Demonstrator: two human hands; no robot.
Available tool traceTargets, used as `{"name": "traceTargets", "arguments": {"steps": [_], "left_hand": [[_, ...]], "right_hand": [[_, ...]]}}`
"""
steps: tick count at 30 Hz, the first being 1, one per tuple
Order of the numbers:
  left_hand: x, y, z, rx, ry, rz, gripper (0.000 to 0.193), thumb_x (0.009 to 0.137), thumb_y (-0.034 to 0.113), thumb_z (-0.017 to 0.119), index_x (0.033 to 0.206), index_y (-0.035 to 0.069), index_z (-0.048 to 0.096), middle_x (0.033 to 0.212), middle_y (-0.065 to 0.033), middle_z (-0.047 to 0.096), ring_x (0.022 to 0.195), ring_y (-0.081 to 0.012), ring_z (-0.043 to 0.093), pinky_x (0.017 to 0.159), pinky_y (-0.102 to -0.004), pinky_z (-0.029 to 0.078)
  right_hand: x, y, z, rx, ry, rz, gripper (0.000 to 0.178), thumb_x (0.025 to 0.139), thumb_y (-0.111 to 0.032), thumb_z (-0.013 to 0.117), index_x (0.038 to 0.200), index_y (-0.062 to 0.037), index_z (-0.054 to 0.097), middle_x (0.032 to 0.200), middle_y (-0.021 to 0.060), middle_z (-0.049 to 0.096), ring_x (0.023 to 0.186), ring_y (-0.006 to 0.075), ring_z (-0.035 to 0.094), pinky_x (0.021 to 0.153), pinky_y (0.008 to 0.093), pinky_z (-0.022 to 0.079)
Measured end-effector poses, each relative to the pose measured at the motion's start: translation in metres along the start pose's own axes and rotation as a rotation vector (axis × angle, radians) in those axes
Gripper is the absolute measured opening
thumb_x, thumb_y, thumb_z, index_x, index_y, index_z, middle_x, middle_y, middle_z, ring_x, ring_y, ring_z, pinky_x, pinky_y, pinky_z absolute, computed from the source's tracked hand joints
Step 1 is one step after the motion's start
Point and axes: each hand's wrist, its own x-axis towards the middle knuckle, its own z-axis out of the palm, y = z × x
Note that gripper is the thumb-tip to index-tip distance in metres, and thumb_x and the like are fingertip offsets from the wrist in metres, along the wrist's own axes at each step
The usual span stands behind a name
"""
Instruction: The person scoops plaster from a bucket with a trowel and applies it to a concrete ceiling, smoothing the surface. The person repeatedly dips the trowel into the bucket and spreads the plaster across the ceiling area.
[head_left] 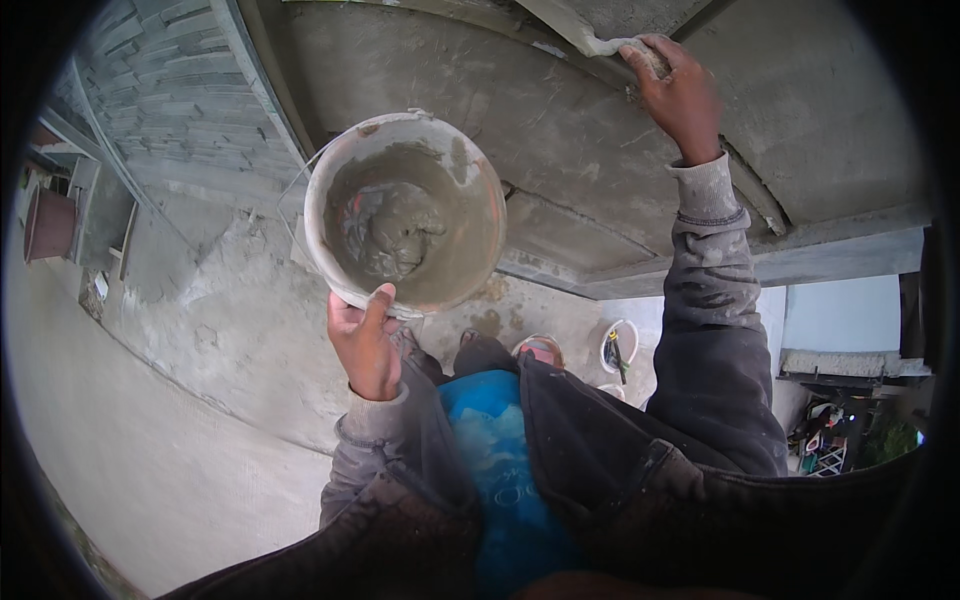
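My left hand (365, 345) grips the near rim of a whitish bucket (486, 225), its thumb over the edge. Wet grey mortar (400, 235) lies inside, and smears coat the inner wall. The bucket's thin wire handle hangs down on its left side. At the upper right, my right hand (680, 95) is closed at the edge of a grey plastered ledge (575, 30). A pale, crumpled-looking piece (640, 55) is under its fingers. Its kind cannot be made out.
Grey plastered wall (830, 110) runs along the far side, with a brick-patterned wall (170, 90) at upper left. On the floor below stand a reddish bucket (540, 348) and a white pail (620, 345) with a dark-handled tool. A brownish tub (50, 225) stands far left.
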Motion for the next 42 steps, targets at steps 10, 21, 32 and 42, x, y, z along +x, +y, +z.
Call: {"name": "traceTargets", "arguments": {"steps": [10,21,32,42], "left_hand": [[0.0,0.0,0.003,-0.047,0.067,0.024,0.039,0.088,-0.005,0.069,0.124,0.0,0.055,0.11,-0.009,0.067,0.089,-0.0118,0.066,0.068,-0.0225,0.053],[0.011,0.003,0.006,-0.082,0.025,0.031,0.038,0.088,-0.007,0.068,0.123,-0.001,0.055,0.112,-0.0115,0.067,0.088,-0.0136,0.068,0.065,-0.021,0.054],[-0.005,-0.006,0.016,0.155,-0.221,0.362,0.042,0.09,-0.002,0.072,0.128,-0.004,0.053,0.12,-0.0114,0.063,0.108,-0.0161,0.061,0.093,-0.0294,0.05],[-0.041,-0.034,0.048,0.35,-0.128,0.633,0.039,0.09,-0.005,0.073,0.124,-0.007,0.055,0.121,-0.0132,0.063,0.109,-0.0177,0.061,0.092,-0.0297,0.05]], "right_hand": [[0.029,-0.06,-0.049,0.471,-0.354,-0.335,0.031,0.095,-0.036,0.07,0.106,-0.0072,0.073,0.094,0.0054,0.072,0.081,0.0191,0.067,0.074,0.0304,0.052],[0.073,-0.001,-0.035,0.542,-0.479,0.228,0.038,0.102,-0.039,0.059,0.111,-0.0043,0.069,0.083,-0.0006,0.061,0.069,0.0075,0.05,0.064,0.0257,0.042],[-0.084,-0.086,-0.039,0.272,-0.914,-0.215,0.032,0.093,-0.037,0.065,0.109,-0.0105,0.072,0.086,0.0189,0.069,0.081,0.0389,0.067,0.07,0.0465,0.053],[-0.123,-0.098,0.004,-0.037,-0.269,-0.356,0.025,0.088,-0.034,0.073,0.102,-0.0144,0.076,0.09,0.0048,0.068,0.083,0.023,0.07,0.07,0.0383,0.054]]}}
